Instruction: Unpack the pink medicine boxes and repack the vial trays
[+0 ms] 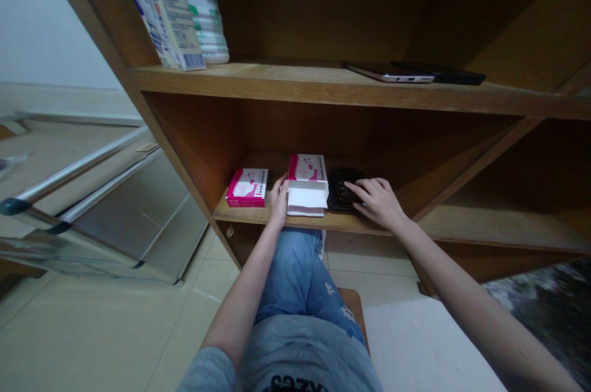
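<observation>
An open pink-and-white cardboard box (pixel 308 169) lies on the lower shelf, its white flap and inner side facing me. My left hand (pixel 277 201) is closed against the box's left side; part of its fingers is hidden behind the box edge. Just right of the box is a dark pile of black, shiny, flat pieces (pixel 342 189), whose kind I cannot make out. Over its right edge my right hand (pixel 377 200) reaches with fingers apart, fingertips at the pieces. A second pink-and-white box (pixel 248 187), closed, lies left of my left hand.
The upper shelf board (pixel 277 79) overhangs the boxes. On it stand a drink carton (pixel 168 16) and a white-green bottle (pixel 207 16), with a thin laptop-like device (pixel 392 74) farther right. A metal-framed rack (pixel 106 207) stands left. A wooden stool (pixel 354 312) is under me.
</observation>
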Action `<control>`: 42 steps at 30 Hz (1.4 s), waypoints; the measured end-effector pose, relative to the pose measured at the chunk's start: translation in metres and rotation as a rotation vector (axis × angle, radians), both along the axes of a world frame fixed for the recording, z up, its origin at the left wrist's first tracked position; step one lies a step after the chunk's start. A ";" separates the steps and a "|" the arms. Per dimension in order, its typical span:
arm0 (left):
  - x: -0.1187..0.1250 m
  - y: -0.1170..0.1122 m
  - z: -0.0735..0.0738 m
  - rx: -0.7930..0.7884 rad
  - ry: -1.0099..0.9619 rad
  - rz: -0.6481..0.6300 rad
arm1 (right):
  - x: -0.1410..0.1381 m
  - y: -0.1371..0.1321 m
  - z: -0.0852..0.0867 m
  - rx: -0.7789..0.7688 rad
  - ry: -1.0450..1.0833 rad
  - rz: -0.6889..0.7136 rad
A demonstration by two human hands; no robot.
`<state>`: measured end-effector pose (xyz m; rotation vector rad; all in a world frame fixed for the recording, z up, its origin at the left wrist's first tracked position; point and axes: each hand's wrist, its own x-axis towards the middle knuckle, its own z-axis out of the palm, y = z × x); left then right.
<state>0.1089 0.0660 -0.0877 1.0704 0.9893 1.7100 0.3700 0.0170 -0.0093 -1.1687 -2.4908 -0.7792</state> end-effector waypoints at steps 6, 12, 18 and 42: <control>0.000 0.000 0.000 0.010 0.005 0.000 | -0.006 0.001 0.002 0.001 -0.032 -0.009; 0.000 0.002 -0.001 0.012 0.005 0.028 | -0.008 0.003 0.005 -0.060 -0.006 -0.011; 0.000 0.002 -0.002 0.006 -0.005 0.020 | -0.008 0.005 0.003 -0.083 0.004 0.013; 0.000 0.005 -0.007 0.019 -0.006 0.005 | -0.043 -0.017 0.017 -0.120 0.340 0.163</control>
